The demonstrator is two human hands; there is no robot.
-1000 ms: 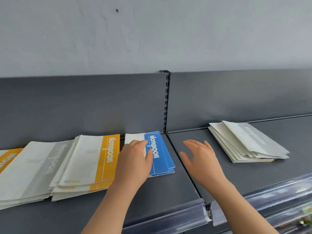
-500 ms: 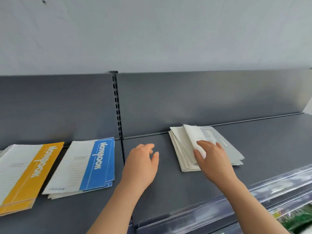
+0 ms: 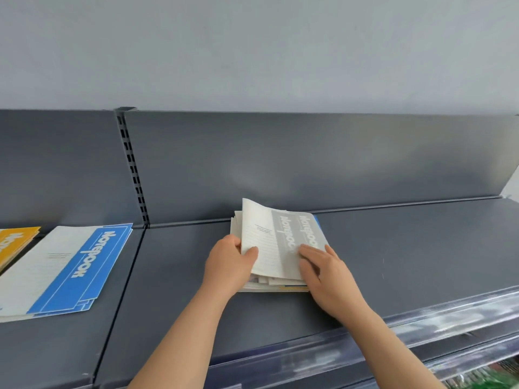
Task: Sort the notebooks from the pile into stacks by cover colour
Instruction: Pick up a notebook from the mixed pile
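I work along a dark grey shelf (image 3: 407, 262), and everything I say here is placed from the hands. Well off to the left of my left hand (image 3: 230, 262) lies the blue stack (image 3: 70, 270), flat and with its long side running away from me. Past it, at the frame edge, is a corner of the yellow stack (image 3: 14, 242).

Directly under both hands sits the mixed pile (image 3: 269, 286), ragged at its near edge, with a bit of blue cover showing at its far right corner.

On top is a grey notebook (image 3: 269, 248). Its long axis runs away from me, from the wrists towards the back panel, and its grey title band is on the side of the right hand (image 3: 328, 270).

The left hand is clamped on that notebook's left long edge, thumb (image 3: 251, 251) on the cover and fingers tucked beneath, so that side and the far left corner are curled up off the pile. The right hand lies flat, with straight fingers (image 3: 307, 249) resting on the grey band and gripping nothing.

The left hand is the nearer one and already has the hold, so I judge the lift belongs to it, peeling up and leftwards while the right steadies the pile. I see no grey stack in view, so I cannot tell where this one goes.
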